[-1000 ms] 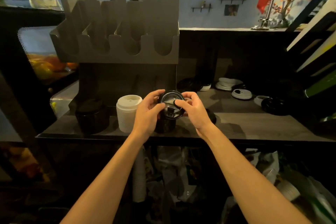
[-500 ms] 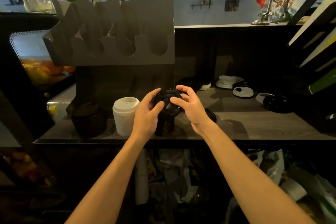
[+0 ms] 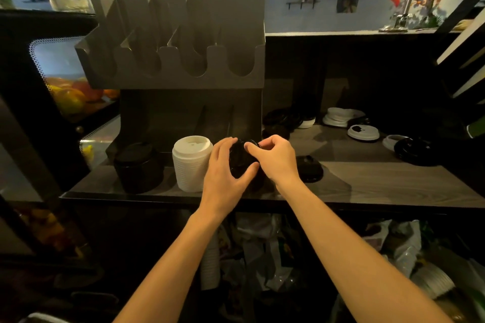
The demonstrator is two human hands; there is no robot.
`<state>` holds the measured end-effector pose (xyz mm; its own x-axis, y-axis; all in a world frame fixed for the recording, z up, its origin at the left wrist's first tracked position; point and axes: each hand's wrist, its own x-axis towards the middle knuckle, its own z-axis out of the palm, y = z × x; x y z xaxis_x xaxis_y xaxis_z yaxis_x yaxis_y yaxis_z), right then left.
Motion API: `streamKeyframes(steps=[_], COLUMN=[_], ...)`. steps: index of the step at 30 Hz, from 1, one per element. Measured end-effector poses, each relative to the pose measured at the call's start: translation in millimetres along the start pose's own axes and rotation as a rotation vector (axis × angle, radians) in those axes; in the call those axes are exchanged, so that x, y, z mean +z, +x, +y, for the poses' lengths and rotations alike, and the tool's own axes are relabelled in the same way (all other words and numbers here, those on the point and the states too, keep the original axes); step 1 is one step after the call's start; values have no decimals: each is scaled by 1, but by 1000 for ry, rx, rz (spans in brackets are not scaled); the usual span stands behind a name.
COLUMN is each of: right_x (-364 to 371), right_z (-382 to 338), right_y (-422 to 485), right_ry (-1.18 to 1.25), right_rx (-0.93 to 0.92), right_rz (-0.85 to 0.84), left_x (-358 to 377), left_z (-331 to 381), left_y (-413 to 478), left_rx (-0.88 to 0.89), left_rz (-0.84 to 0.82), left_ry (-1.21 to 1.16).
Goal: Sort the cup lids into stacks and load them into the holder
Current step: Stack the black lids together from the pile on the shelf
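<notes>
black lid (image 3: 240, 158) sits near the front edge of the wooden shelf (image 3: 380, 183), on top of a dark stack, clasped between both hands. the left hand (image 3: 225, 173) curls its fingers over the far rim, thumb on the near side. the right hand (image 3: 277, 160) pinches the rim with thumb and forefinger. just left stands a white lid stack (image 3: 193, 165), then a black stack (image 3: 137, 168). a loose black lid (image 3: 309, 169) lies just right. the grey holder (image 3: 178, 71) rises behind.
</notes>
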<state>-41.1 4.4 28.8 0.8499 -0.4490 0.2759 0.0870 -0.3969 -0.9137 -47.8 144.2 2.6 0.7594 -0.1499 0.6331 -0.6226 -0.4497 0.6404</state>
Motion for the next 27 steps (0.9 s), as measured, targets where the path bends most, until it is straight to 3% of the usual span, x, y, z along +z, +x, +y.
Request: streamKeyframes(steps=[7,14,27], right_x=[3,3,-1], right_z=[10,21,23], right_y=[1,2,-8], right_ry=[1,74,-67], right_rx=[-49,-59,-218], right_rz=[-88,-101,-189], left_x=[5,11,12], left_z=[-4,-9,-3], left_y=[-2,-2,-10], left_rx=[-120,-120,-135], left_rz=[-62,-63,-78], left_ry=[-56,-98,107])
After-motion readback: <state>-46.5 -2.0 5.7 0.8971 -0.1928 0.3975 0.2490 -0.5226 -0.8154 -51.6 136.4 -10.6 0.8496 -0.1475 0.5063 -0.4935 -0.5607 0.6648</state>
